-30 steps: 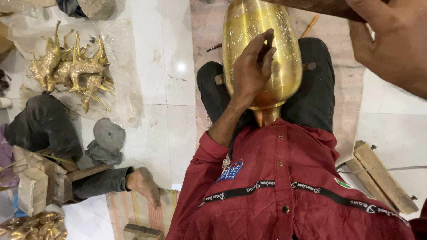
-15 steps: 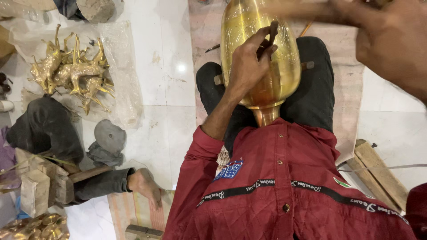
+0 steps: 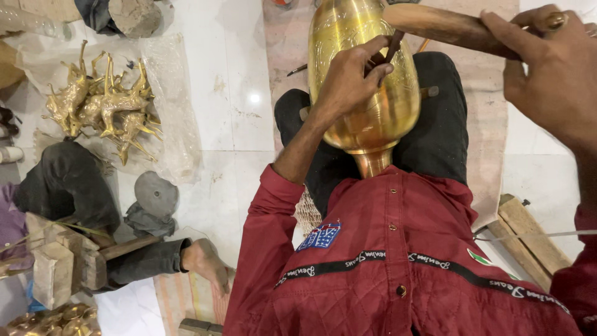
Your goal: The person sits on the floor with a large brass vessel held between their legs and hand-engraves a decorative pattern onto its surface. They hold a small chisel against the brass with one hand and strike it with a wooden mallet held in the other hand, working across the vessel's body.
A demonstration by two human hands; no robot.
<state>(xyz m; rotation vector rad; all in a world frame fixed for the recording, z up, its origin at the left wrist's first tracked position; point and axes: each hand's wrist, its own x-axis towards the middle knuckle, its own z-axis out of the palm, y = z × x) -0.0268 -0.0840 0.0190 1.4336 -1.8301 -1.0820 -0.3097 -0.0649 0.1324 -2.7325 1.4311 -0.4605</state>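
The brass vase (image 3: 364, 93) lies across the person's lap, neck toward the red jacket (image 3: 404, 261). The left hand (image 3: 351, 81) pinches a thin dark chisel (image 3: 393, 46) against the vase's flank; the right hand (image 3: 550, 68) is closed around a wooden mallet (image 3: 448, 28) above it. A glancing blow could skid the chisel across the polished curve or roll the vase. The chisel tip and the vase's top are hidden or cut off.

Bare floor (image 3: 239, 93) lies open between vase (image 3: 364, 93) and figurines (image 3: 102, 102).
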